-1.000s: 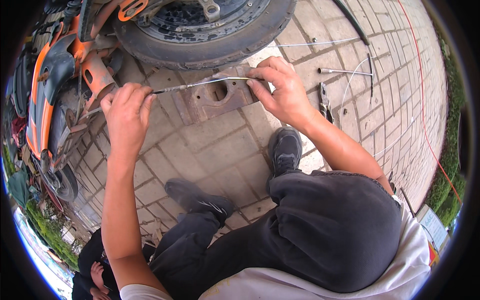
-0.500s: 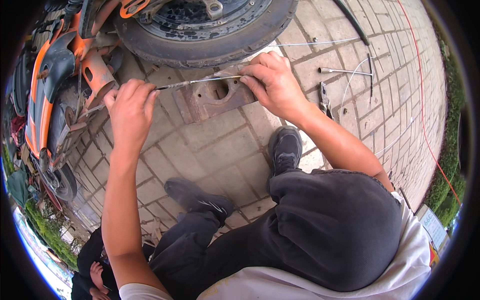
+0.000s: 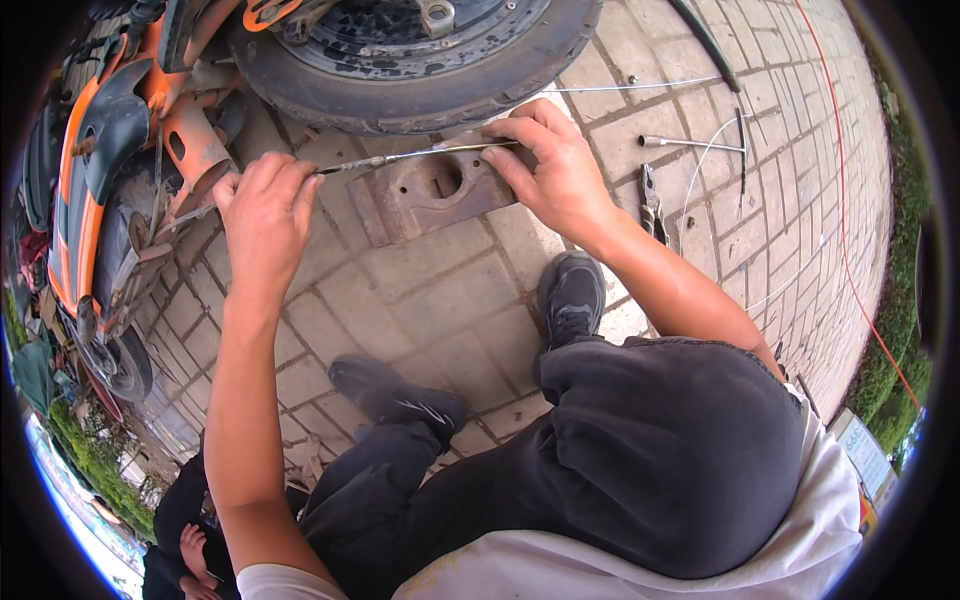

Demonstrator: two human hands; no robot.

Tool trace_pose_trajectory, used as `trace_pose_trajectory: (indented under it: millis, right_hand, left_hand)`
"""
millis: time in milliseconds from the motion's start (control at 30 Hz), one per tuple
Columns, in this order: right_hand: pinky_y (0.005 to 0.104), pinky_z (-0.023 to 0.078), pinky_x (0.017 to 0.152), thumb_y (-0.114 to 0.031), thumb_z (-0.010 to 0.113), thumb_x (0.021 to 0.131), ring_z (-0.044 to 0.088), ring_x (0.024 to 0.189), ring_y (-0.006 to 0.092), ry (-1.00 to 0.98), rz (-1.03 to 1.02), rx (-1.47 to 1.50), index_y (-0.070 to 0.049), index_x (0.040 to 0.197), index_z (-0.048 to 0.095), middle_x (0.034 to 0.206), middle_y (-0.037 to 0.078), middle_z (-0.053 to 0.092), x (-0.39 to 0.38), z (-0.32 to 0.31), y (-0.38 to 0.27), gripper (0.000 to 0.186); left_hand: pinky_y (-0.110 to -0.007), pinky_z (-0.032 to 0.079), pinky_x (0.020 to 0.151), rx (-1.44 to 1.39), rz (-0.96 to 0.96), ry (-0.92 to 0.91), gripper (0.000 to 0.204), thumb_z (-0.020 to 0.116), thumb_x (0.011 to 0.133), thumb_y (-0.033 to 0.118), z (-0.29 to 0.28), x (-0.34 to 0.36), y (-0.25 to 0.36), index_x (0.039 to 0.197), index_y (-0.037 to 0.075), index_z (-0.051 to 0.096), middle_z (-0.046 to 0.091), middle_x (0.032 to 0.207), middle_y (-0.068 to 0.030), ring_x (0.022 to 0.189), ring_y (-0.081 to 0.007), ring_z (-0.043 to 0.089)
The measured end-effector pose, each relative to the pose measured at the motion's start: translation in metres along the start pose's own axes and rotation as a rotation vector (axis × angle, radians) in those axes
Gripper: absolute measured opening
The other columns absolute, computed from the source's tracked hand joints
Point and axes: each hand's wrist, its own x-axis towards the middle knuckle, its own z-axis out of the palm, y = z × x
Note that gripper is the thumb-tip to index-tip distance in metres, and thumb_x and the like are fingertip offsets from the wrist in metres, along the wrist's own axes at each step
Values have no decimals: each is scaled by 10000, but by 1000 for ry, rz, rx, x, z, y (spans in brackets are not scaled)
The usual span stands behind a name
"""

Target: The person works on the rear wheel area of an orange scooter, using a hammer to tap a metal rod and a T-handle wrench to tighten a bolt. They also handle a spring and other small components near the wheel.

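A thin control cable [image 3: 425, 153], with a dark sheath at its left and a slim metallic stretch toward the right, is held up between my hands. My left hand [image 3: 265, 205] pinches the dark end between thumb and fingers, near an orange tubular frame part. My right hand [image 3: 550, 165] has the other end between its thumb and bent index finger. Just below the cable a rusty metal block [image 3: 430, 205] with a large round hole lies on the paving. Beyond it is the black tyre [image 3: 420, 105] of a wheel.
An orange-and-black motorbike [image 3: 90, 200] lies at the left. Pliers [image 3: 652, 200], a T-handle socket wrench [image 3: 690, 143], a black hose [image 3: 708, 45] and a pale wire [image 3: 640, 86] rest on the paving at the right. A red cord [image 3: 845, 215] runs along the far right. Another person's hand [image 3: 195, 550] shows at lower left.
The thumb and index finger of my right hand have parted a little and the hand has shifted slightly right along the cable. My left hand has moved slightly, still pinching the cable.
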Motion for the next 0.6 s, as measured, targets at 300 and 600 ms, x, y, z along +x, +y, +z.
trace_pose_trajectory:
  millis: [300,600]
  right_hand:
    - [385,488,771,-134,702,814,596,858,305,36,26,11,-27,958,677,916,124,609,1,-18,6,182]
    - [403,479,723,-108,683,814,595,800,327,-72,57,89,-19,854,677,827,140,611,4,-17,5,97]
  left_hand:
    - [-343,334,795,10,0,-20,105,678,824,122,-2,1,1,910,70,648,596,881,-42,820,-225,557]
    - [-345,322,783,17,16,2,110,700,800,132,1,2,-2,888,94,648,601,883,-8,836,-183,566]
